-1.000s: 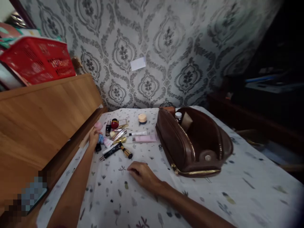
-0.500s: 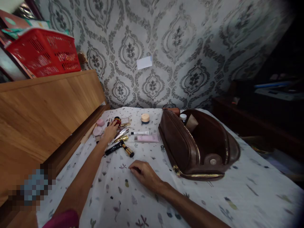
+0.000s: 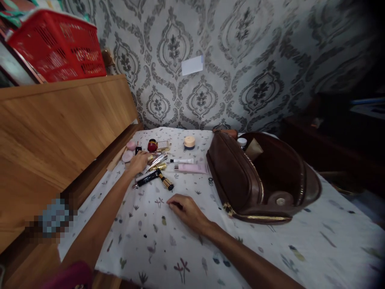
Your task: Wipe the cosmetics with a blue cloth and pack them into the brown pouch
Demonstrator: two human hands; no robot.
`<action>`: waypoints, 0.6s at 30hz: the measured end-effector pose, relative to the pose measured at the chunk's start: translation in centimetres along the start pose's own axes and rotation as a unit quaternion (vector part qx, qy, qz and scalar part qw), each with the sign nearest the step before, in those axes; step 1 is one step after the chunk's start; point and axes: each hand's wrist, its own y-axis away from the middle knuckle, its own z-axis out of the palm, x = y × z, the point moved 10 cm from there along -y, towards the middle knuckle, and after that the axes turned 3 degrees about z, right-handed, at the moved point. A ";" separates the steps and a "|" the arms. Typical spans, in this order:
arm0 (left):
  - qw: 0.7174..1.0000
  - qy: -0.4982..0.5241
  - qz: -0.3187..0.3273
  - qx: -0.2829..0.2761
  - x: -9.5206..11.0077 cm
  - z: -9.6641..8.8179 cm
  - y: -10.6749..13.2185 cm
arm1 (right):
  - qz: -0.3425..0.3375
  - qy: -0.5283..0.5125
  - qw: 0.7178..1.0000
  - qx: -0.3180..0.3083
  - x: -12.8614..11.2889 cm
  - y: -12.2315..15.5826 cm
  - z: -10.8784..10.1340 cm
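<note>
Left of centre, the left hand (image 3: 138,162) is lying over the cosmetics (image 3: 158,160), fingers bent; whether they are gripping anything, I cannot tell. Near mid-frame, the right hand (image 3: 189,210) is resting half-curled on the cloth (image 3: 135,241), visibly holding nothing. The bag (image 3: 230,172) is standing open right of centre.

one bare left hand (image 3: 138,161) and one bare right hand (image 3: 188,210) are showing with one brown leather bag (image 3: 230,172) and one round white cap (image 3: 242,142). two round pale pink pieces (image 3: 128,156), one round red pot (image 3: 152,147), one flat beige case (image 3: 163,145), one round jar with a cream lid (image 3: 189,142), one pale pink tube (image 3: 192,168) and one slim white tube (image 3: 185,161) are lying out. one red plastic basket (image 3: 60,48) and one white paper slip (image 3: 192,66) are appearing, while slim metallic and black items (image 3: 148,179) are overlapping beyond counting.
</note>
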 end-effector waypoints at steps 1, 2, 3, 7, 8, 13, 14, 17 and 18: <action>1.000 0.002 0.012 -0.002 0.8 0.1 0.3 | 0.000 0.001 1.000 0.000 0.0 0.0 0.0; 1.000 0.004 0.023 -0.003 1.6 0.2 0.5 | 0.001 0.003 1.000 0.000 0.1 0.0 0.1; 0.999 0.006 0.032 -0.003 2.3 0.2 0.8 | 0.002 0.006 1.000 0.000 0.1 0.1 0.1; 0.999 0.011 0.050 0.002 4.4 0.4 1.9 | 0.007 0.005 1.000 -0.005 0.0 0.1 0.2; 0.999 0.013 0.051 0.005 4.8 0.5 2.3 | 0.009 0.005 1.000 -0.008 0.0 0.1 0.2; 0.997 0.020 0.067 0.021 7.2 0.1 4.6 | 0.020 0.000 1.000 -0.007 0.0 0.0 0.1; 0.997 0.021 0.073 0.023 7.7 -0.1 5.1 | 0.021 -0.001 1.000 -0.006 0.0 0.0 0.0; 0.996 0.024 0.078 0.026 8.9 -0.6 6.4 | 0.023 -0.002 1.000 -0.008 0.0 0.1 0.1; 0.996 0.025 0.077 0.026 9.1 -0.8 6.8 | 0.024 -0.002 1.000 -0.008 0.0 0.1 0.1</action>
